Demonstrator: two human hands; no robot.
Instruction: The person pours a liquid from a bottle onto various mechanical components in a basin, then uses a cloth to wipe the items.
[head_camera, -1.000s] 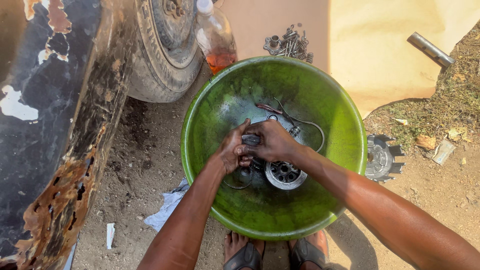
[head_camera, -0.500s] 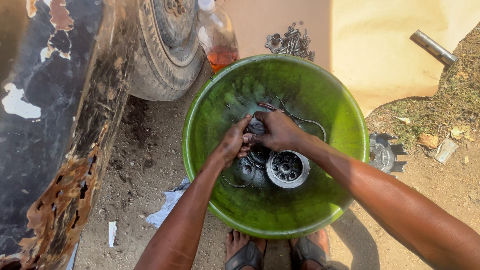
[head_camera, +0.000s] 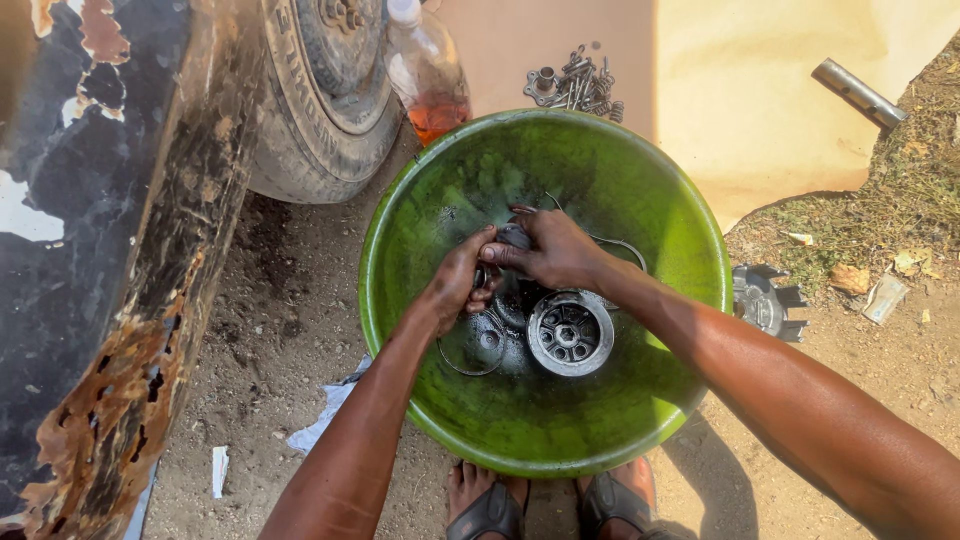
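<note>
At frame centre, left hand (head_camera: 458, 280) and right hand (head_camera: 553, 248) close together around a small dark metal part (head_camera: 514, 237) inside a round green plastic basin (head_camera: 650, 190).

Bare forearms without sleeves, and dark strapped sandals (head_camera: 548, 508) on both feet.

Outdoor roadside repair spot on bare dirt. Rusted vehicle body (head_camera: 110, 300) and tyre (head_camera: 325, 100) at left; loose bolts (head_camera: 580, 80) on cardboard (head_camera: 760, 100) far; metal parts in green basin (head_camera: 640, 190).
</note>
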